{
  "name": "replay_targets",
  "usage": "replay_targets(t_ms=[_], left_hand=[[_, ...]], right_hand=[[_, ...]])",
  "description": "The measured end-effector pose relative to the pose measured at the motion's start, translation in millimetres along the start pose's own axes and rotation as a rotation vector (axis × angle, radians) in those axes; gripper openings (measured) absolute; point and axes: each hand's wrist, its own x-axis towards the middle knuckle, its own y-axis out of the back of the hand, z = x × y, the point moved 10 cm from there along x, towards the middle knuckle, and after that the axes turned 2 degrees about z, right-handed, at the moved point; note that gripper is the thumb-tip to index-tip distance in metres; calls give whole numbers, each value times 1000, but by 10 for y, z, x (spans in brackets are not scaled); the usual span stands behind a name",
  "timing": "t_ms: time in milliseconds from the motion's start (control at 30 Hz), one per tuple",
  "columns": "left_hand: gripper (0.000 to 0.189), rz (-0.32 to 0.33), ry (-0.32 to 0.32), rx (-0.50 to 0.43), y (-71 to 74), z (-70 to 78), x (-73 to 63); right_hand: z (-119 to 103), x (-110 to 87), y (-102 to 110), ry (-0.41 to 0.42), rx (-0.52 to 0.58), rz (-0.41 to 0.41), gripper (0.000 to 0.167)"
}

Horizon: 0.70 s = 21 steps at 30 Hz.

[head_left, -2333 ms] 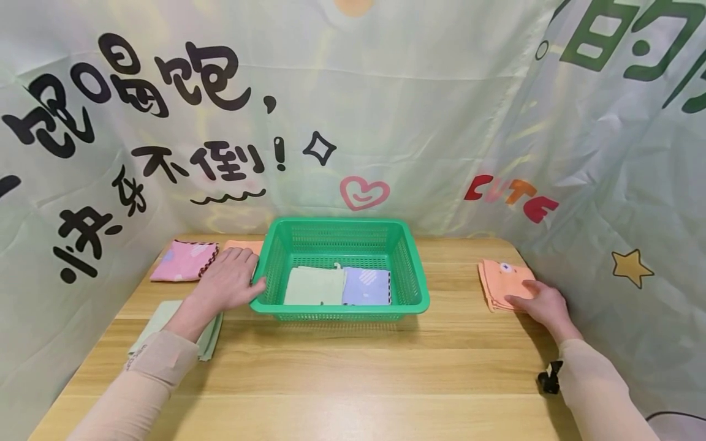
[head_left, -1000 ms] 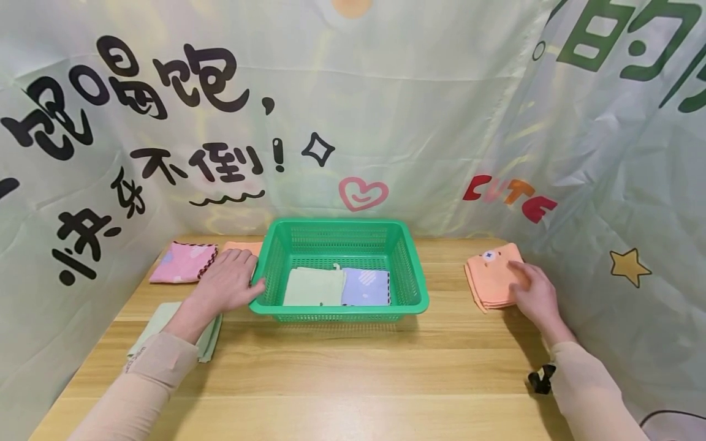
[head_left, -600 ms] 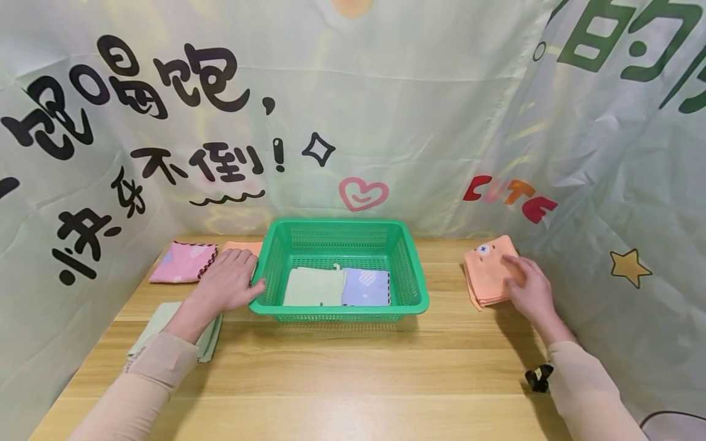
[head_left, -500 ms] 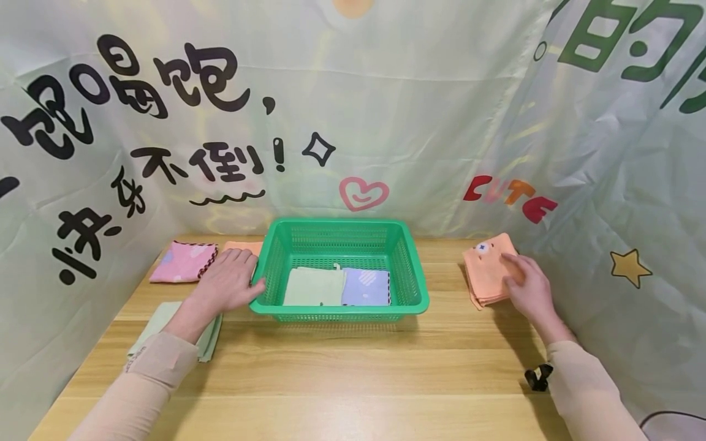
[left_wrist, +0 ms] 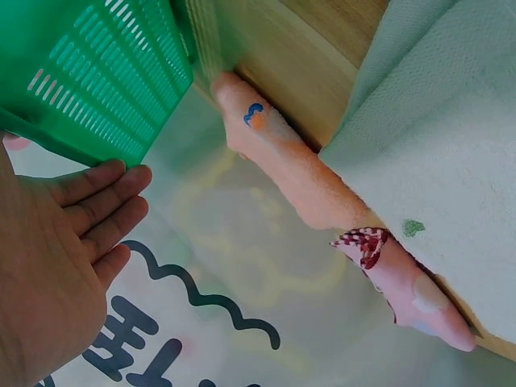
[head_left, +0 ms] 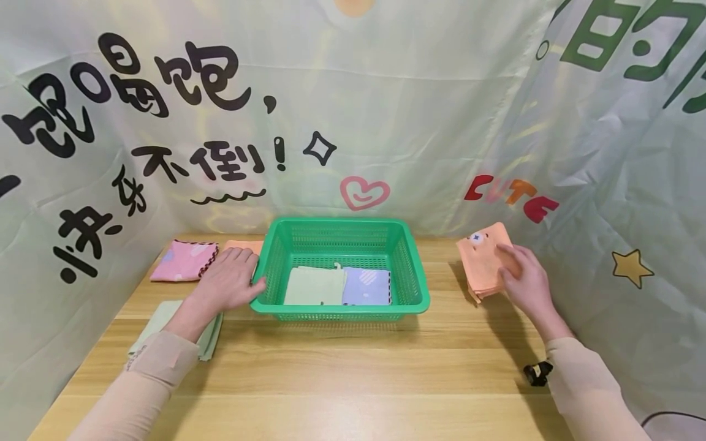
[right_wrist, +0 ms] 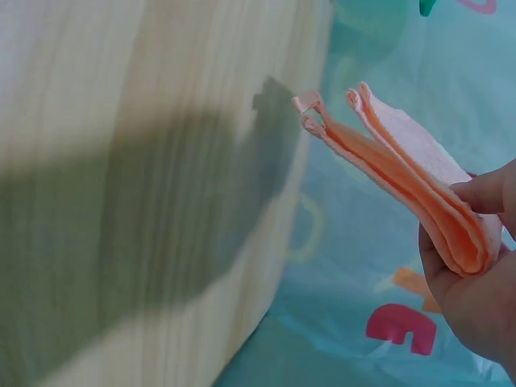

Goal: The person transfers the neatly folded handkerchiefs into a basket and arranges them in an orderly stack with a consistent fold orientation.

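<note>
Above the tabletop (head_left: 353,380), our right hand (head_left: 531,288) pinches an orange cloth (head_left: 484,264), probably light, soft and best held by its fold; our left hand (head_left: 228,278), straight-fingered and empty, touches the green basket (head_left: 339,309).

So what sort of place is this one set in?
Probably a staged tabletop booth rather than a lived-in room: a pale printed fabric backdrop hangs behind and beside a light wood-grain table bearing a green perforated plastic basket.
</note>
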Motion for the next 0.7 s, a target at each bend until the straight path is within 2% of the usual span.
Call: replay_targets(t_ms=[700], left_hand=[[43,-9,-3,-8,8,-2,6]], right_hand=[[-431,129,0,85,37,11,48]])
